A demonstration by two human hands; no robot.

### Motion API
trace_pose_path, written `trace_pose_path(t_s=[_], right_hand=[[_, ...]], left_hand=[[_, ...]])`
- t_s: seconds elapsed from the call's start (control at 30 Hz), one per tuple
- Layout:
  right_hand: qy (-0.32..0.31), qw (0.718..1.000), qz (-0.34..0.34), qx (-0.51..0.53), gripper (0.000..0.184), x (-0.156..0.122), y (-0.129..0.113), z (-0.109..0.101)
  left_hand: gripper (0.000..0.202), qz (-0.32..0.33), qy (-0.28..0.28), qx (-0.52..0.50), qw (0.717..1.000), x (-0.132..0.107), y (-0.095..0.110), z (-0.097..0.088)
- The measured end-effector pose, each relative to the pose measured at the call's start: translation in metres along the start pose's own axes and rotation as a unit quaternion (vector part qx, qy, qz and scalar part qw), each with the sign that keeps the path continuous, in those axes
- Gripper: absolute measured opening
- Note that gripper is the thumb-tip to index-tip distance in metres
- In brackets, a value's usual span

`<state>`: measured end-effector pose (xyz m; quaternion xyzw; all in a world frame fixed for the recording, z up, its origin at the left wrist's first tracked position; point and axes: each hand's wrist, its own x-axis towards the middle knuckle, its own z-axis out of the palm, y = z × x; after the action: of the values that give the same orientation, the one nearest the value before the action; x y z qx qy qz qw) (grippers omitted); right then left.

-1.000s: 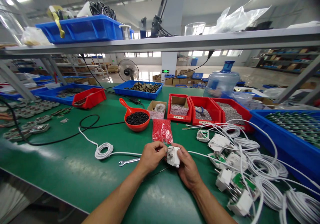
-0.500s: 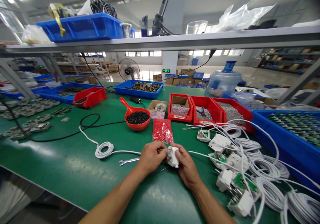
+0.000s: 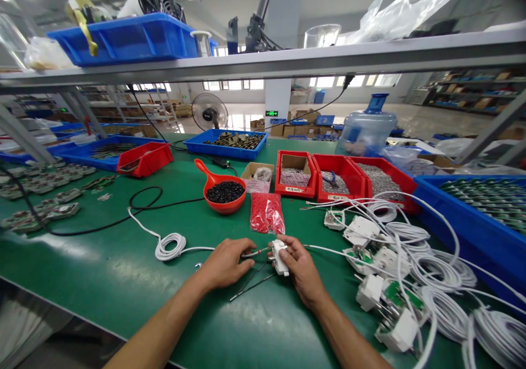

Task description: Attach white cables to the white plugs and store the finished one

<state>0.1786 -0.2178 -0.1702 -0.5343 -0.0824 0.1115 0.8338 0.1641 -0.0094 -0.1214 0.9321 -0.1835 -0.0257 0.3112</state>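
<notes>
My right hand (image 3: 302, 270) grips a small white plug housing (image 3: 280, 257) just above the green table (image 3: 102, 270). My left hand (image 3: 225, 263) lies to its left with the fingers curled, pinching the end of a white cable (image 3: 170, 247). That cable runs left to a small coil, and thin coloured wires bridge from its end to the housing. Two thin dark rods (image 3: 251, 285) lie on the table between my hands. A bag of red parts (image 3: 267, 214) lies just beyond my hands.
A red scoop of black pellets (image 3: 224, 192) and red bins (image 3: 339, 180) stand behind. White housings with coiled cables (image 3: 394, 265) are piled at the right, next to a blue tray (image 3: 480, 232). A black cable (image 3: 135, 204) loops at the left. A shelf (image 3: 287, 62) runs overhead.
My left hand has slid left and down away from the housing, drawing the cable end with it. The wrench is now mostly covered by it. The housing has turned edge-on in my right hand.
</notes>
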Motion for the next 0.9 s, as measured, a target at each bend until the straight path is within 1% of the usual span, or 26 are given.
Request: trace_pose_path(t_s=[0.07, 0.13, 0.27, 0.43, 0.53, 0.63, 0.77, 0.9], right_hand=[[-0.002, 1.000, -0.001, -0.016, 0.052, 0.001, 0.000, 0.001], [-0.005, 0.999, -0.006, -0.038, 0.051, 0.001, 0.001, 0.001], [-0.005, 0.996, -0.023, -0.086, 0.050, 0.000, 0.003, 0.002], [-0.011, 0.996, -0.016, -0.087, 0.051, -0.002, 0.000, 0.003], [-0.024, 0.994, -0.033, -0.100, 0.050, -0.001, -0.001, 0.003], [-0.036, 0.990, -0.035, -0.133, 0.048, 0.000, 0.001, 0.002], [-0.025, 0.981, -0.031, -0.191, 0.047, 0.000, 0.001, 0.000], [-0.021, 0.972, -0.034, -0.230, 0.047, 0.000, 0.001, -0.001]], left_hand=[[0.017, 0.023, -0.002, 0.003, 1.000, -0.003, -0.006, 0.001], [0.020, 0.040, 0.006, -0.021, 0.999, -0.003, -0.008, 0.004], [0.024, 0.056, 0.037, -0.090, 0.994, 0.001, -0.003, 0.010], [0.028, 0.072, 0.034, -0.143, 0.986, 0.003, -0.001, 0.018], [0.030, 0.064, 0.036, -0.157, 0.985, 0.003, -0.004, 0.024], [0.030, 0.049, 0.040, -0.170, 0.983, 0.003, -0.007, 0.031], [0.030, 0.029, 0.036, -0.177, 0.983, 0.003, -0.010, 0.037], [0.032, 0.016, 0.029, -0.170, 0.985, 0.005, -0.013, 0.039]])
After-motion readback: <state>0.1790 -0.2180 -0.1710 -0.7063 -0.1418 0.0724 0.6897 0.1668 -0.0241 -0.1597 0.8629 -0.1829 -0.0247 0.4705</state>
